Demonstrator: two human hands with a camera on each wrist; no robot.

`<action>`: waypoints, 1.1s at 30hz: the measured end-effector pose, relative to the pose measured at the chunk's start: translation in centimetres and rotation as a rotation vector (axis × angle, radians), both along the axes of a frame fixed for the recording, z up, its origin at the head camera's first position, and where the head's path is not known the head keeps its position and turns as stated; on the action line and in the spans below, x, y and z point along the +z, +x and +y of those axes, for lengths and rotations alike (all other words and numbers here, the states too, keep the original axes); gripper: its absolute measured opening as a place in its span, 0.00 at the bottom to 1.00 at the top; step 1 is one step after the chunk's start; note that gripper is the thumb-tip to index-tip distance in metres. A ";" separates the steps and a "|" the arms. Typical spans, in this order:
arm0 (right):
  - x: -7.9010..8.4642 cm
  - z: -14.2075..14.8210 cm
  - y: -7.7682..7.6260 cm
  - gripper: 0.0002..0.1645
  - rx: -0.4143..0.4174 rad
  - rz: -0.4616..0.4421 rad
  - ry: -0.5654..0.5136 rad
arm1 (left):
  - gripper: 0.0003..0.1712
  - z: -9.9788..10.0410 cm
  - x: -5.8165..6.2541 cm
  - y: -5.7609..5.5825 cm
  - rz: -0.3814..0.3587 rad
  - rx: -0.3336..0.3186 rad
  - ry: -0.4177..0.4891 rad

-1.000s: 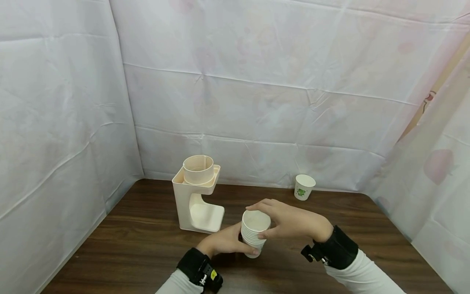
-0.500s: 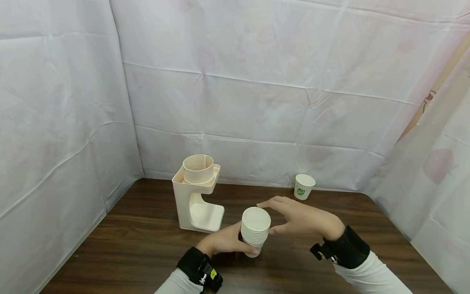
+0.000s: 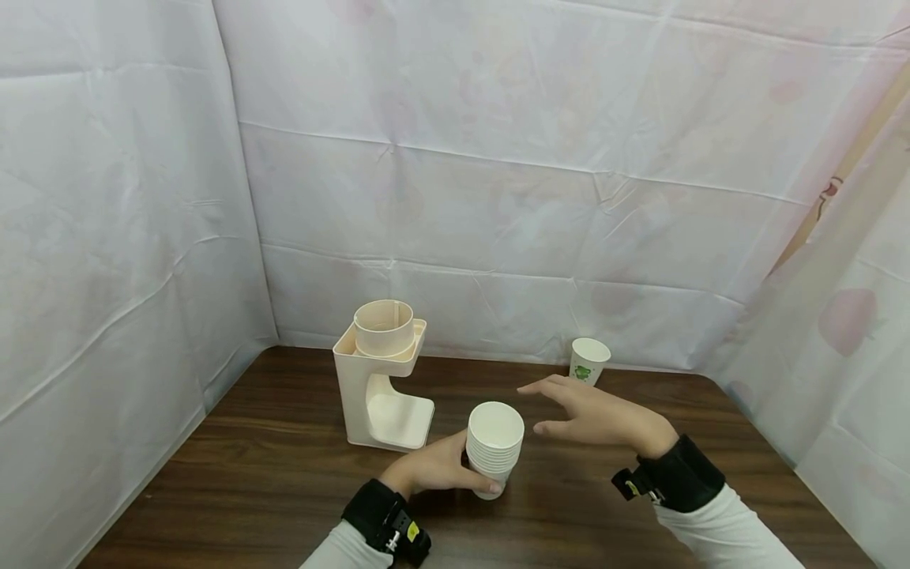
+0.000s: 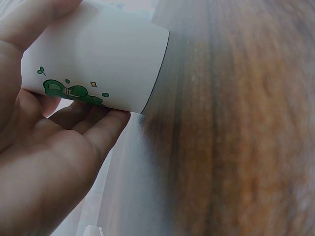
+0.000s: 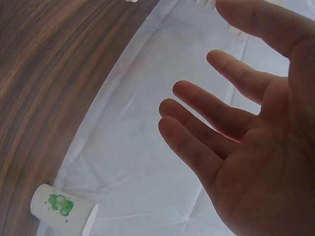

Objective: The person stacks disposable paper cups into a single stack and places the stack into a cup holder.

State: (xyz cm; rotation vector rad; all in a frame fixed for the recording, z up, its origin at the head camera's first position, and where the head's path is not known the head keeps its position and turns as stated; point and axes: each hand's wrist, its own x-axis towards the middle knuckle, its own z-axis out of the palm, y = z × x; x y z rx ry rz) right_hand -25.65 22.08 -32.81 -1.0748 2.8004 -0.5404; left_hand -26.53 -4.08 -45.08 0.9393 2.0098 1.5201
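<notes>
A stack of nested white paper cups [image 3: 495, 442] stands upright near the front middle of the table in the head view. My left hand [image 3: 441, 465] grips it low down, fingers and thumb curled round its side. In the left wrist view, the lowest cup [image 4: 98, 54] of the stack shows a green printed picture. To the right of the stack, my right hand [image 3: 593, 412] hovers apart from it with fingers extended and holding nothing. The right wrist view shows the same hand [image 5: 256, 123] with its fingers spread. A single paper cup [image 3: 588, 360] with a green print stands behind it.
A cream-coloured cup holder [image 3: 359, 395], with an upright ring on top and a flat foot, stands left of the stack. The dark wooden table [image 3: 270, 474] is bordered by white cloth [image 3: 462, 197] at the back and both sides.
My right hand has let go of the stack's rim and moved away to the right, its fingers opening out. The left hand and the stack have stayed nearly in place.
</notes>
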 end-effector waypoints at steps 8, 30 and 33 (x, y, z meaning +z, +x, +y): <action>-0.7 1.0 -0.8 0.30 -0.053 -0.021 -0.010 | 0.44 0.0 0.1 0.2 -0.004 0.008 0.001; -4.1 5.8 -6.4 0.25 -0.230 0.281 -0.032 | 0.43 0.0 0.1 0.3 0.008 0.025 -0.018; -4.1 6.2 -6.9 0.26 -0.283 0.276 -0.029 | 0.43 0.0 0.2 0.3 0.008 0.026 -0.019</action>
